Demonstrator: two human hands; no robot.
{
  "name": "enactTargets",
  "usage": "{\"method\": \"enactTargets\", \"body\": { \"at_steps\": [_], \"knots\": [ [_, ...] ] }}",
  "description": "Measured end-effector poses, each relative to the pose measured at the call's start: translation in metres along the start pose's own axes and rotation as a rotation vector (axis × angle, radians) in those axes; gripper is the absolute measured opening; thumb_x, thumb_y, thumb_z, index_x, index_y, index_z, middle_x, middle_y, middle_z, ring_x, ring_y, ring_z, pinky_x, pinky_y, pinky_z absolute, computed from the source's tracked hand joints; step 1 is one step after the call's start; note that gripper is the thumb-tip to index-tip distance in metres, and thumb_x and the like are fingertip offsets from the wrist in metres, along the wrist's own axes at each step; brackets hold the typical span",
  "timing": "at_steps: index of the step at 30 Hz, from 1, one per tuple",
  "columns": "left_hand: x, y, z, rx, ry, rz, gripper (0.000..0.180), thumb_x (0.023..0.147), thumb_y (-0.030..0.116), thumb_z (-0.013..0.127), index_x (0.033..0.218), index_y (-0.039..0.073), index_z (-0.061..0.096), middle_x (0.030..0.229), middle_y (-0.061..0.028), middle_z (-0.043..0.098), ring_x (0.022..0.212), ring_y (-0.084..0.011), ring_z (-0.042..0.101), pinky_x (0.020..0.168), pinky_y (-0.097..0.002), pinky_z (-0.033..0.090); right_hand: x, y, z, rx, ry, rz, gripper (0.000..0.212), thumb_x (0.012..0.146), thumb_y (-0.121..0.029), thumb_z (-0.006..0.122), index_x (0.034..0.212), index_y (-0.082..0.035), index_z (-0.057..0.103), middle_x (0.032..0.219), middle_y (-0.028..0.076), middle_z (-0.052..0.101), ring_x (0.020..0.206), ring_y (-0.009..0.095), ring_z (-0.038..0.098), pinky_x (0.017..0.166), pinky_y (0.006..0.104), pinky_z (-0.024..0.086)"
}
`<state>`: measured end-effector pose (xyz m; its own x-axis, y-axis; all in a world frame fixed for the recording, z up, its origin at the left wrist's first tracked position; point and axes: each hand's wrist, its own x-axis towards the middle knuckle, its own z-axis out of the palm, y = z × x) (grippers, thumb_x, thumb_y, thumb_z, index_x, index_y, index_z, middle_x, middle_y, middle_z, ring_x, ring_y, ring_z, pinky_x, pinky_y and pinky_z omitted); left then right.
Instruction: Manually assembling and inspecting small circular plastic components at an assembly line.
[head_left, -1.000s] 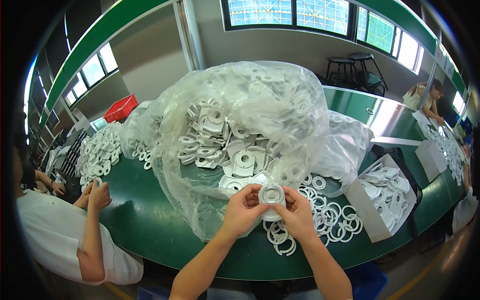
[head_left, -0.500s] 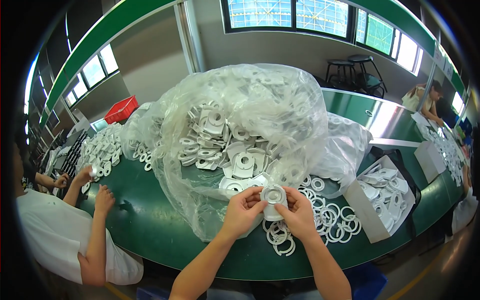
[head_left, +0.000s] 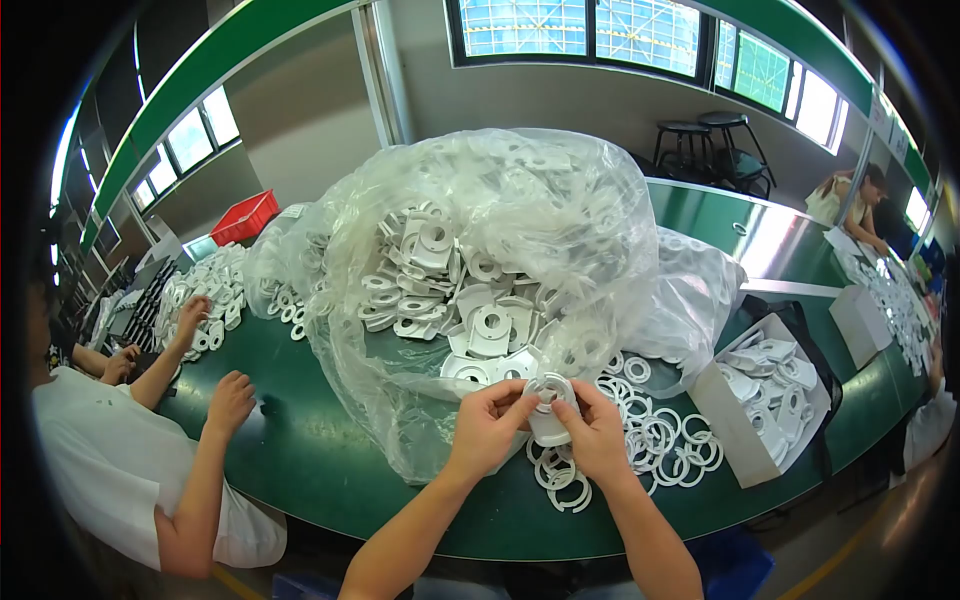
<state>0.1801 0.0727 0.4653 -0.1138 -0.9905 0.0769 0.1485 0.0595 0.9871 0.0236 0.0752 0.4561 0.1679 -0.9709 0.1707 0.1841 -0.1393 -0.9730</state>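
Between my two hands is a white plastic plate (head_left: 550, 429) with a round opening, a ring seated at that opening. My left hand (head_left: 487, 425) grips its left side, the thumb pressing at the ring. My right hand (head_left: 598, 430) pinches the right side, its thumb also near the ring. Just beyond my hands, a large clear plastic bag (head_left: 350, 400) lies open, with many similar white plates (head_left: 490, 325) inside. Loose white rings (head_left: 655, 435) are scattered to the right of and beneath my right hand.
A carton (head_left: 735, 445) of white plates stands to the right on the green table (head_left: 330, 480). Behind it lies another filled bag (head_left: 695, 290). At left, a co-worker's hands (head_left: 232, 402) are near a pile of white parts (head_left: 215, 285) and a red bin (head_left: 245, 215).
My thumbs have shifted up onto the ring, and the plate is slightly tilted and lower. The co-worker's far hand at left has lifted toward the pile of parts.
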Motion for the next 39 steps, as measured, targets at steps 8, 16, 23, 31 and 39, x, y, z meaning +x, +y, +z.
{"method": "enactTargets", "body": {
  "at_steps": [8, 16, 23, 31, 39],
  "knots": [
    [-0.0022, 0.0029, -0.0011, -0.025, 0.022, -0.012, 0.021, 0.091, 0.010, 0.057, 0.103, -0.005, 0.064, 0.086, -0.0074, 0.067, 0.074, -0.0127, 0.064, 0.067, -0.0263, 0.055, -0.0009, -0.0019, -0.0021, -0.028, -0.042, -0.032, 0.022, 0.089, -0.002, 0.056, 0.110, 0.003, 0.056, 0.097, 0.005, 0.061, 0.087, 0.009, 0.057, 0.078, 0.0234, 0.045],
    [-0.0005, 0.0058, -0.0045, 0.023, -0.047, -0.019, 0.021, 0.092, 0.009, 0.055, 0.105, -0.006, 0.062, 0.090, -0.0106, 0.067, 0.078, -0.0173, 0.067, 0.070, -0.0294, 0.057, 0.0008, 0.0023, -0.0035, 0.055, -0.013, -0.003, 0.023, 0.090, -0.005, 0.055, 0.111, 0.004, 0.056, 0.098, 0.007, 0.063, 0.088, 0.011, 0.058, 0.078, 0.0240, 0.046],
    [-0.0016, 0.0057, -0.0047, 0.012, -0.112, -0.001, 0.021, 0.093, 0.004, 0.050, 0.107, -0.008, 0.059, 0.094, -0.0127, 0.066, 0.082, -0.0187, 0.066, 0.073, -0.0301, 0.057, 0.0017, 0.0034, -0.0036, 0.056, 0.000, -0.014, 0.020, 0.090, -0.006, 0.056, 0.108, 0.003, 0.057, 0.095, 0.007, 0.063, 0.086, 0.010, 0.058, 0.075, 0.0237, 0.046],
    [-0.0025, 0.0076, -0.0021, 0.000, -0.038, -0.019, 0.018, 0.092, 0.004, 0.052, 0.101, -0.007, 0.061, 0.086, -0.0101, 0.066, 0.076, -0.0157, 0.065, 0.068, -0.0285, 0.057, -0.0002, -0.0024, -0.0036, 0.018, -0.028, 0.016, 0.022, 0.090, -0.004, 0.055, 0.111, 0.003, 0.056, 0.097, 0.005, 0.062, 0.088, 0.010, 0.057, 0.078, 0.0235, 0.046],
    [-0.0048, 0.0099, 0.0032, 0.070, 0.019, 0.071, 0.018, 0.092, 0.005, 0.053, 0.096, -0.010, 0.062, 0.080, -0.0109, 0.066, 0.072, -0.0161, 0.066, 0.066, -0.0289, 0.057, 0.0002, -0.0003, -0.0051, -0.013, -0.051, -0.003, 0.020, 0.090, -0.004, 0.054, 0.109, 0.003, 0.057, 0.095, 0.004, 0.061, 0.086, 0.009, 0.056, 0.077, 0.0231, 0.045]
  ]
}}
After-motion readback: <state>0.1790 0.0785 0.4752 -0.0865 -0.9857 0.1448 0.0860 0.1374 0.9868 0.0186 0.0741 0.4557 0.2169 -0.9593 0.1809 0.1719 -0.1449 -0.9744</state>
